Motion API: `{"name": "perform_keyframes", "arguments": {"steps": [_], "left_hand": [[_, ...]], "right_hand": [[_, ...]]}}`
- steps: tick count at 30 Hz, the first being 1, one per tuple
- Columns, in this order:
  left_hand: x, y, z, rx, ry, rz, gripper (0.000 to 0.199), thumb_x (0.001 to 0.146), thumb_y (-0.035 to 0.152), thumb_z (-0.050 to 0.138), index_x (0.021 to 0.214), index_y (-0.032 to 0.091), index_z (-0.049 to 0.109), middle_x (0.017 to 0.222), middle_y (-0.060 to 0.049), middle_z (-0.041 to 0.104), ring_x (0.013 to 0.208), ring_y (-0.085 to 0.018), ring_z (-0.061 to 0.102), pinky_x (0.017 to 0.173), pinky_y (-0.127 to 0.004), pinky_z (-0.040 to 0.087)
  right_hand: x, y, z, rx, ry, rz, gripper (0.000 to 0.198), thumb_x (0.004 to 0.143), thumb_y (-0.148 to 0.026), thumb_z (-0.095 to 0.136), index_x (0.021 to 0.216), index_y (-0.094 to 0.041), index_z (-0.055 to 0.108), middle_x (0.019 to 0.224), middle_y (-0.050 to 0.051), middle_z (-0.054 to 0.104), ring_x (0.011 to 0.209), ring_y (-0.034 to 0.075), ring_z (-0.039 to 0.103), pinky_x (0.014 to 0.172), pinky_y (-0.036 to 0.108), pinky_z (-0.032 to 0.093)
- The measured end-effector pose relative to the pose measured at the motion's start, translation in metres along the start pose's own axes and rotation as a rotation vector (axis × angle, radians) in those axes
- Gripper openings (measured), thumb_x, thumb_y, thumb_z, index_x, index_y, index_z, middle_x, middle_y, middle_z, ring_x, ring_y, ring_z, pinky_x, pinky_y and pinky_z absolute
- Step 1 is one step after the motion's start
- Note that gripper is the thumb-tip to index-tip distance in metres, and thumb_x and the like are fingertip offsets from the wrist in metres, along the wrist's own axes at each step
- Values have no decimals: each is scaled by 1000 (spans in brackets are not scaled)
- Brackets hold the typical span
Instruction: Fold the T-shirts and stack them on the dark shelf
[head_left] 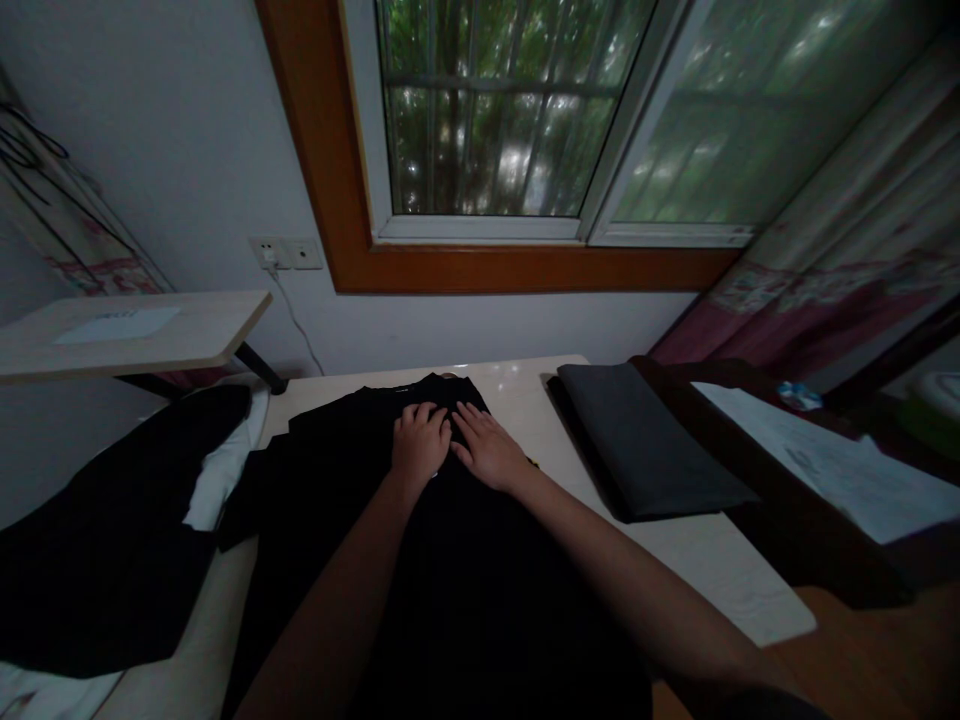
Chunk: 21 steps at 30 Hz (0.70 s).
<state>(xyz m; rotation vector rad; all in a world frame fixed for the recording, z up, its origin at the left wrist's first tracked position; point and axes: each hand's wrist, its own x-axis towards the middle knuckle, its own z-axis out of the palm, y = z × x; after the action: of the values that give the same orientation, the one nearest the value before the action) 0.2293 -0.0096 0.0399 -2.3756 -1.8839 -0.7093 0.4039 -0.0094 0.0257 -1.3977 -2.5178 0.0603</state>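
A black T-shirt point(322, 470) lies spread on the pale table, its collar toward the wall and a sleeve out to the left. On its upper part rests my left hand point(421, 442), palm down, fingers slightly bent and apart. Close beside it, my right hand point(489, 446) lies flat on the same cloth with fingers stretched out. Neither hand grips anything that I can see. To the right sits a dark grey folded stack, apparently cloth point(645, 440), apart from both hands. The lower part of the shirt merges with dark clothing near me, so its hem is hard to make out.
Dark and white clothes point(112, 530) are piled at the left, below a small raised board point(135, 335) on black legs. The table point(517, 385) meets the wall under a window. A printed sheet point(817, 460) lies on dark furniture at the right. A cord hangs from an outlet point(270, 254).
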Motion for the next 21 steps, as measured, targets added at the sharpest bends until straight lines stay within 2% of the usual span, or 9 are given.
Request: {"name": "perform_keyframes", "arguments": {"steps": [9,14,21], "left_hand": [[1,-12,5,-32,-42,52,39,102,34,40,133,30,64,144,-4,60,139,-29,42,107,-48,42],[-1,-29,-1,-1,-119,169,43,102,39,40,141,32,57,154,-4,50,149,-30,31,110,-51,40],[-20,-65,-17,91,-190,227,49,101,44,43,149,33,47,162,-4,39,154,-29,23,122,-52,23]], "right_hand": [[-10,-2,-9,-3,-44,-1,65,104,-50,35,158,-14,33,166,12,23,155,26,19,126,46,22],[-9,-1,-8,-11,-48,1,66,104,-53,34,158,-14,33,166,11,22,155,25,19,126,46,22],[-11,0,-6,-19,-25,-10,67,105,-54,30,157,-13,35,166,11,23,155,25,19,126,44,20]]}}
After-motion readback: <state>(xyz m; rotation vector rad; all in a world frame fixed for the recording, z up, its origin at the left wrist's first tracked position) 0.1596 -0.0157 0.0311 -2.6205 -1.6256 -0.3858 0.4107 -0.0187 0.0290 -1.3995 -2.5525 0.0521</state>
